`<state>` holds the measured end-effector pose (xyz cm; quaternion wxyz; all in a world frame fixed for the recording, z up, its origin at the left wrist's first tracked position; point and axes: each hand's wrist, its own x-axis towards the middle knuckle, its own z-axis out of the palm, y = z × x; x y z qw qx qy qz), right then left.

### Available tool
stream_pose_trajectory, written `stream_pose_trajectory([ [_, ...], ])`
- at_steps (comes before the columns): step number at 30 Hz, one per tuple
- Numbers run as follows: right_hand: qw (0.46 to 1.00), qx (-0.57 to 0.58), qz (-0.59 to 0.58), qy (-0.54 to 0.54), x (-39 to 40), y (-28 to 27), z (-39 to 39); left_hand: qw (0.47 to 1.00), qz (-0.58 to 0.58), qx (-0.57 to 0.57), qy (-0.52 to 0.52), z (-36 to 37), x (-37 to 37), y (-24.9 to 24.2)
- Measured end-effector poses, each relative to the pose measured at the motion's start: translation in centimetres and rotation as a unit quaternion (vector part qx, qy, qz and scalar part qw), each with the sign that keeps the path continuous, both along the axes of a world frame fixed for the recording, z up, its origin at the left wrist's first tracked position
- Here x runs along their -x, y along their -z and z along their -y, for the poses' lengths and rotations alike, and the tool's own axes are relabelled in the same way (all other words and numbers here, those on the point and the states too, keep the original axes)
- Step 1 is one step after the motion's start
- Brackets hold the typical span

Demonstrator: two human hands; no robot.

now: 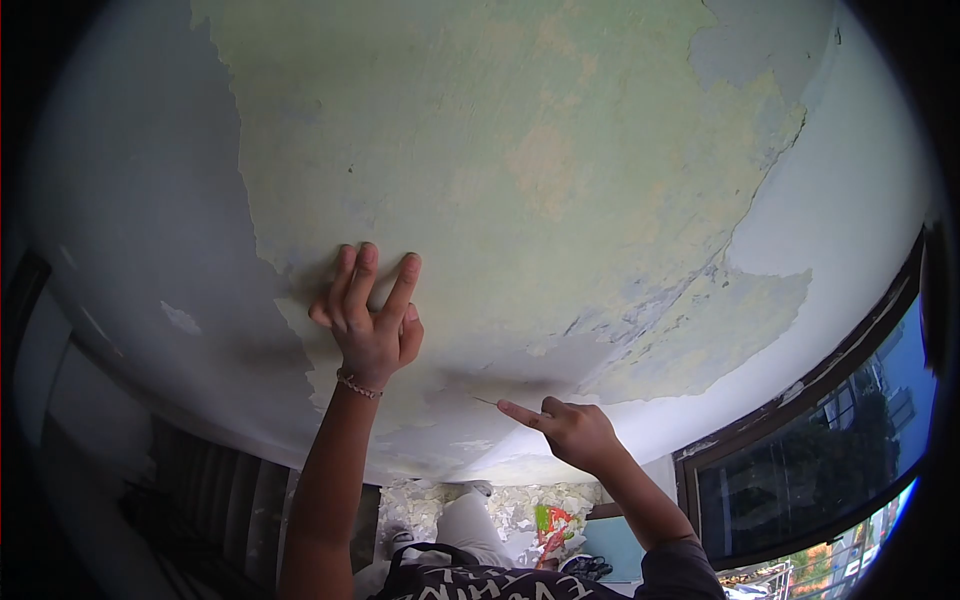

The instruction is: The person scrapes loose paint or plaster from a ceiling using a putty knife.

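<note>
My left hand (370,315) rests on the wall with its fingers spread and nothing in them; a braided bracelet is on the wrist. Under the fingertips is a patch of pale green old paint (480,150) with ragged edges. Lower and to the right, my right hand (575,432) is closed, its index finger stretched along a scraper (485,401). Only the scraper's thin blade shows, nearly edge-on, pointing left close to the wall; its handle is hidden in the hand. Bare whitish wall (500,445) shows around the tip.
A rough crack (690,280) runs diagonally across the wall on the right. Below, paint flakes (415,495) cover the floor around my feet, beside a red and green wrapper (552,525). A dark-framed window (810,470) stands at right; stairs (215,490) lie in shadow at lower left.
</note>
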<state>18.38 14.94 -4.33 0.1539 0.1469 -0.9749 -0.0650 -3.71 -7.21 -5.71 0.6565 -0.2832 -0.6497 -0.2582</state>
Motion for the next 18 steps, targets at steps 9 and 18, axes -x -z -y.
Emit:
stream_pose_trajectory([
  [9,0.964,0.123,-0.235,-0.005,-0.6,1.5,-2.3,1.0,0.002,0.005,-0.007,0.0,-0.2,0.0],
  [18,0.949,0.116,-0.273,-0.108,-1.1,-0.8,-2.6,1.0,0.01,0.006,-0.011,-0.1,-0.3,0.0],
])
